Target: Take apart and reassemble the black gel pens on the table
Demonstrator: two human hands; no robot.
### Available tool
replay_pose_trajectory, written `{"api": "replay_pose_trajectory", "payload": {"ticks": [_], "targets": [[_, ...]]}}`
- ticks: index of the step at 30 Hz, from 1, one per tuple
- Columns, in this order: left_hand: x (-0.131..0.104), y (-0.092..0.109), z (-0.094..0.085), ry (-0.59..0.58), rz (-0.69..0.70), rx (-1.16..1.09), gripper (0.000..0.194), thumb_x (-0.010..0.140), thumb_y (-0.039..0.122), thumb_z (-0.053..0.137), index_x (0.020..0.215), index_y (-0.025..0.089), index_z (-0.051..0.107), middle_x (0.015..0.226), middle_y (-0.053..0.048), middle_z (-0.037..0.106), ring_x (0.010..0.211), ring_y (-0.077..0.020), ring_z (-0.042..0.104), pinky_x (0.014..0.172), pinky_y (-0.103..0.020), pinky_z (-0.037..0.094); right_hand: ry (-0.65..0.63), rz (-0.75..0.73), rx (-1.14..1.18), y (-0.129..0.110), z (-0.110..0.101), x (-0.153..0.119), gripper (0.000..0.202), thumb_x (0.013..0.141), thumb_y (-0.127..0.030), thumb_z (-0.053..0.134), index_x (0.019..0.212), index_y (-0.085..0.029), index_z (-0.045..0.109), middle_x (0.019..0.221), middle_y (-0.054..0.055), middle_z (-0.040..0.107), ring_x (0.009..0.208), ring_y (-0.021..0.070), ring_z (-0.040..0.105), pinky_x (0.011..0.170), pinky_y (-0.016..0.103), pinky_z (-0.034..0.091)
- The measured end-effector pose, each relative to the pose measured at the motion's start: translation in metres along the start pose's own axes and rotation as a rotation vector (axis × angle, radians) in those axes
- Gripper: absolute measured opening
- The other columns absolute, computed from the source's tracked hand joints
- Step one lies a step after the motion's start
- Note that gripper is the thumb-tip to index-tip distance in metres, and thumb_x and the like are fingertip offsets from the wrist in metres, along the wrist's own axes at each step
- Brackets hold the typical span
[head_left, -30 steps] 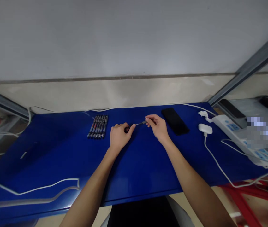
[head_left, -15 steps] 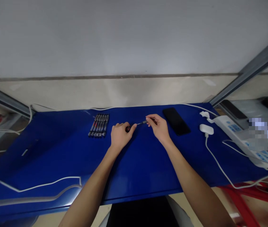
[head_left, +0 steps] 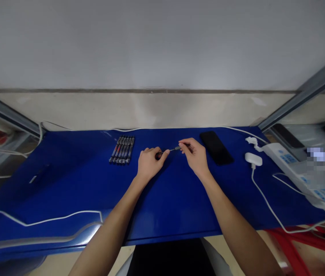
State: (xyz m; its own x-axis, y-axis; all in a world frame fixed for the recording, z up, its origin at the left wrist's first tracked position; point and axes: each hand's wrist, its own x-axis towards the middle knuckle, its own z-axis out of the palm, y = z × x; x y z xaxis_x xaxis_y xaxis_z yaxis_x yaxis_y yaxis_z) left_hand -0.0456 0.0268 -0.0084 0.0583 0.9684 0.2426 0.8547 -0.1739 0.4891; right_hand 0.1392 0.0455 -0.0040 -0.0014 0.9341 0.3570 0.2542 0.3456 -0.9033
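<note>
My right hand [head_left: 196,153] is closed in a fingertip pinch on a slim dark screwdriver-like tool [head_left: 177,148] with a grey section. Its thin shaft points left, toward my left hand [head_left: 150,163]. The left fingers are curled around a small dark object [head_left: 158,155], mostly hidden by the hand; its kind is unclear. I cannot tell whether the shaft touches it. To the left of my left hand, several dark pens [head_left: 122,149] lie side by side in a row. A black smartphone [head_left: 216,148] lies flat just right of my right hand.
The blue tabletop [head_left: 162,207] runs back to a pale wall. At right are a white earbud-type case [head_left: 253,159] on a cable and a white power strip [head_left: 297,172]. A dark pen-like item [head_left: 37,174] and a white cable [head_left: 61,218] are at left.
The view has shifted slightly, so most things sit a little further right. Both hands keep their hold and almost the same pose, and the dark object in my left hand shows less.
</note>
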Motion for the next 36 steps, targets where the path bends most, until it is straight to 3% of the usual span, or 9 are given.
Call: {"api": "replay_pose_trajectory", "payload": {"ticks": [27,36], "targets": [[0.0007,-0.0036,0.0028,0.032,0.005,-0.060,0.049,0.093,0.059,0.044,0.065,0.020,0.054,0.061,-0.001,0.060,0.062,-0.0160,0.048,0.064,-0.029,0.028,0.049,-0.003,-0.018,-0.0034,-0.0026,0.0009,0.017,0.089,-0.035,0.062,0.095,-0.021,0.070,0.088,0.005,0.069,0.068,0.0145,0.065,0.064,0.030,0.055],[0.0004,-0.0031,0.0027,0.031,0.001,-0.056,0.049,0.092,0.059,0.044,0.065,0.020,0.054,0.063,-0.001,0.061,0.064,-0.0164,0.049,0.066,-0.029,0.030,0.056,-0.103,-0.123,-0.0047,-0.0030,-0.0011,0.015,0.092,-0.031,0.059,0.095,-0.022,0.070,0.093,0.005,0.068,0.075,0.0159,0.067,0.067,0.031,0.056]]}}
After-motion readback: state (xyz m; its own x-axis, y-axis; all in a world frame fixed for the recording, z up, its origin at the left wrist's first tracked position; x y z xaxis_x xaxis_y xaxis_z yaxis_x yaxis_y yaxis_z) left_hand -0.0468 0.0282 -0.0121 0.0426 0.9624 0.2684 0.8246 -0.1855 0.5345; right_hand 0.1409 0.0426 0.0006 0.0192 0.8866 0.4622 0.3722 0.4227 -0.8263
